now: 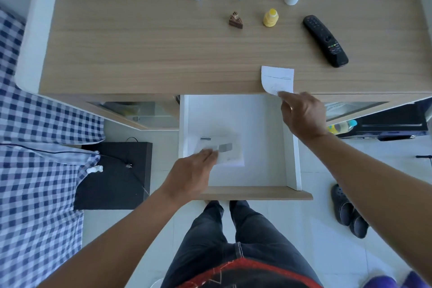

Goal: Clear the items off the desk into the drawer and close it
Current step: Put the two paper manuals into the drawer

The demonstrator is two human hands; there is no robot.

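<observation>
The wooden tabletop (140,54) stretches across in front of me, and below its front edge the white drawer (261,124) stands pulled open. On the tabletop's right side lies the black remote (325,41), well apart from the yellow bottle (270,17) and the small cake figure (235,20) to its left. My left hand (191,175) reaches into the drawer, its grip pinched on the corner of an envelope (222,151) lying on the drawer floor. My right hand (302,114) has its grip closed on the near end of a paper slip (277,78), which curls at the tabletop's front edge.
</observation>
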